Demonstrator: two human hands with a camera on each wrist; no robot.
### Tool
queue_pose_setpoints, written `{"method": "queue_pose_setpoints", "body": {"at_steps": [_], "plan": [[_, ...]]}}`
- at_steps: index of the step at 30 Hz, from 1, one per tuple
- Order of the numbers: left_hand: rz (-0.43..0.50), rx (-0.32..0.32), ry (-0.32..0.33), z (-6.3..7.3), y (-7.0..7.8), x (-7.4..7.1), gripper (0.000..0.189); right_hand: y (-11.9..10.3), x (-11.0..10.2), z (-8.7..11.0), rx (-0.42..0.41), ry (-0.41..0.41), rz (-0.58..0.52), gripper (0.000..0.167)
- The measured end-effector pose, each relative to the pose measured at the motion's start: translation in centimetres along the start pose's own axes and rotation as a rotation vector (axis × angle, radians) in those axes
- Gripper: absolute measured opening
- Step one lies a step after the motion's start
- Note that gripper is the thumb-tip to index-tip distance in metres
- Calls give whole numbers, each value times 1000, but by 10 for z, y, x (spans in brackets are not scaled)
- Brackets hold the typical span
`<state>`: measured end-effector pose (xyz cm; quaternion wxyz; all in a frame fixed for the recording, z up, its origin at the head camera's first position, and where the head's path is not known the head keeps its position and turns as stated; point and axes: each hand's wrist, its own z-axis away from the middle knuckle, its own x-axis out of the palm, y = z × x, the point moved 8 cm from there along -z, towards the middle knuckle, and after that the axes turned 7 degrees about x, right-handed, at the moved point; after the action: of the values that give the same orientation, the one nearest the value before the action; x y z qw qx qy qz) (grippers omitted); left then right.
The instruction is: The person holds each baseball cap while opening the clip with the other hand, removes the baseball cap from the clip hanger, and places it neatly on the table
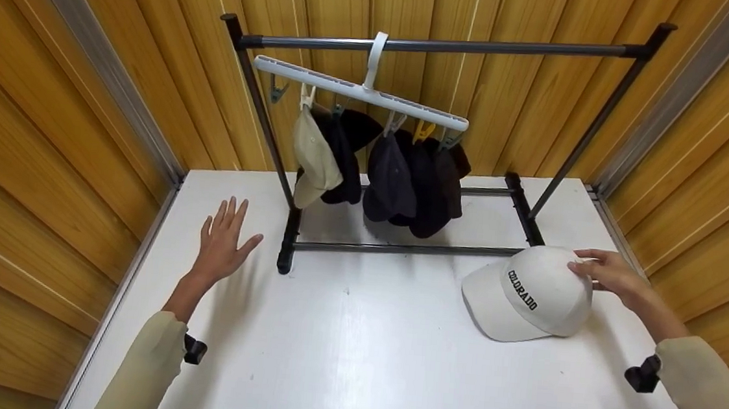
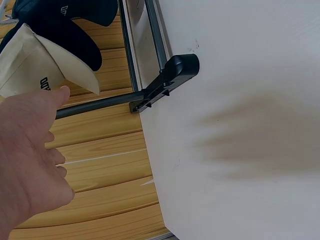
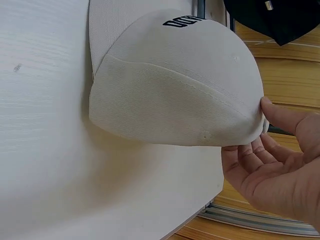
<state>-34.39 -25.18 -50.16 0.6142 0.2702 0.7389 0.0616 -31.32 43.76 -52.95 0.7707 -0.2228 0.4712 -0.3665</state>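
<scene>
A white baseball cap [image 1: 549,290] with COLORADO in dark letters is at the right, just in front of the rack's base. My right hand [image 1: 613,274] grips its back edge, the thumb on the outside and the fingers curled under the rim in the right wrist view. At the left my left hand [image 1: 221,245] hovers over the white table with fingers spread and nothing in it. Nearest to it hangs a beige cap [image 1: 316,158], clipped with several dark caps [image 1: 392,181] to a white clip hanger [image 1: 360,92] that tilts down to the right.
The hanger hooks over the top bar of a dark metal rack [image 1: 468,46]. One grey clip [image 1: 277,90] at the hanger's left end holds nothing. Wood-patterned walls [image 1: 48,173] enclose the white table [image 1: 353,347] at the back and sides.
</scene>
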Motion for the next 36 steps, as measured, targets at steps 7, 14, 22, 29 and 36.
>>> {"method": "queue_pose_setpoints", "body": {"at_steps": [7,14,22,29,36], "plan": [[3,21,2,1,1,-1,78,3,-2,-2,-34,24,-44,65],[13,25,4,3,0,-2,77,6,-4,-2,-32,38,-47,65],[11,25,3,2,0,-3,77,-9,-12,1,-104,140,-30,57],[18,30,-3,-6,8,-6,77,-36,-18,5,-212,287,-26,45],[1,54,-31,-23,25,-12,75,-80,3,16,-297,340,0,39]]}}
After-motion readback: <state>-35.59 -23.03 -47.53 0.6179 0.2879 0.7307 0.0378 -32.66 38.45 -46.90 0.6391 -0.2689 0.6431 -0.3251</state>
